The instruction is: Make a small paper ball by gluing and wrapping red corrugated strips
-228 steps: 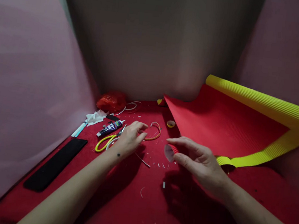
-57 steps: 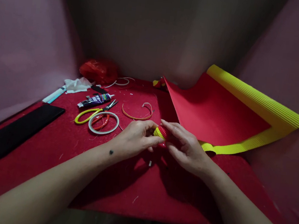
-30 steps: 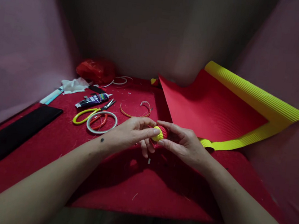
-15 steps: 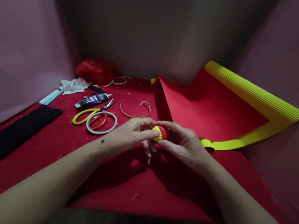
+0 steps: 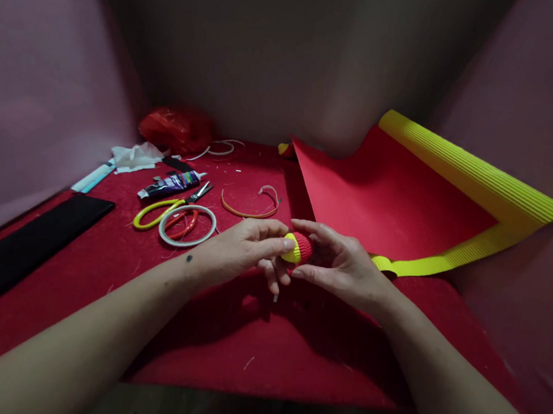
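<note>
My left hand (image 5: pixel 248 247) pinches a small roll of corrugated paper (image 5: pixel 293 248), yellow on the side toward that hand and red on the other, between thumb and fingers above the table. Around the red side, my right hand (image 5: pixel 342 265) has its thumb and forefinger spread apart; the thumb sits below the roll with a small gap. Whether its hidden fingers touch the roll, I cannot tell. A thin orange paper strip (image 5: pixel 248 215) lies curled behind my left hand. Left of that hand, a white ring-shaped roll (image 5: pixel 214 223) rests on scissors (image 5: pixel 154 214) with yellow and red handles.
A large red and yellow corrugated sheet (image 5: pixel 388 200) curls up at the right. At the left are a black flat pad (image 5: pixel 29 247), a glue tube (image 5: pixel 171 184), a white tissue (image 5: pixel 136 157) and a red plastic bag (image 5: pixel 175 129). Red cloth (image 5: pixel 206 366) covers the table.
My right thumb and forefinger have spread away from the small roll. My left hand keeps its pinch on it, and more of the roll's surface shows.
</note>
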The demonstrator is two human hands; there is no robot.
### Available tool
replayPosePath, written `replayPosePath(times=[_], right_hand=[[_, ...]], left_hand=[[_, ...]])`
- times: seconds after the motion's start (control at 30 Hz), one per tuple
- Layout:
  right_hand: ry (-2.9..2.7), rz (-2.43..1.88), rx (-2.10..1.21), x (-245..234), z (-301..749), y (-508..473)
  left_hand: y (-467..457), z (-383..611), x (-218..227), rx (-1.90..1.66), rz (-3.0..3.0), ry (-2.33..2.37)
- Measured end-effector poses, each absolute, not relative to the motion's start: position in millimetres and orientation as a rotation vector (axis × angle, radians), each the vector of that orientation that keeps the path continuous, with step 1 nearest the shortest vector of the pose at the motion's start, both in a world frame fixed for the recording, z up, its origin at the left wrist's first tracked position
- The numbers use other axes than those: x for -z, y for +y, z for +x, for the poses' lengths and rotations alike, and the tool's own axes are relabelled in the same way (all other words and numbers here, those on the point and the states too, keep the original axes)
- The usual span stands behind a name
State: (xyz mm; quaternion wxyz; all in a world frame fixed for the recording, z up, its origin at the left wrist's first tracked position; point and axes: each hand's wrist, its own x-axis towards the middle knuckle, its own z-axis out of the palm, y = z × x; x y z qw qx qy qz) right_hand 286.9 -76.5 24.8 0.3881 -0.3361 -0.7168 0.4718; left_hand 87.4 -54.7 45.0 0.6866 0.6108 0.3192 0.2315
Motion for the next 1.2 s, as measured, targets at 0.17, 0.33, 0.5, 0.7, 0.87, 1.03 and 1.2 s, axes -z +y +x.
replayPosePath(times=[0.17,0.33,0.5,0.7,0.87,1.03,1.2], right_hand=[[-1.84,-0.86,-1.2,-26.2,288.6,-76.3],[-1.81,-0.874,-1.291,-28.7,287.2,-75.8],[-1.756,-0.862,-1.346,-30.7,285.6,-76.7],[-1.806,-0.844,-1.306,-26.2,286.2,-78.0],[-1.776,-0.792,-1.308,-25.2,283.3,-79.4],[-1.649,-0.785,-1.266,-27.4,280.3,-79.8],[-1.626,-0.758,-1.287,-27.0,277.9,-80.4]], left_hand=[[-52.9,85.8,-41.3,-0.522,1.291,0.677],[-55.1,87.5,-43.7,-0.55,1.232,0.7],[-56.5,88.9,-46.0,-0.538,1.216,0.713],[-57.2,88.8,-49.2,-0.532,1.294,0.711],[-59.5,91.6,-54.1,-0.595,1.484,0.785],[-57.2,90.1,-43.7,-0.766,1.64,0.803],[-55.1,88.2,-34.3,-0.832,1.934,0.911]])
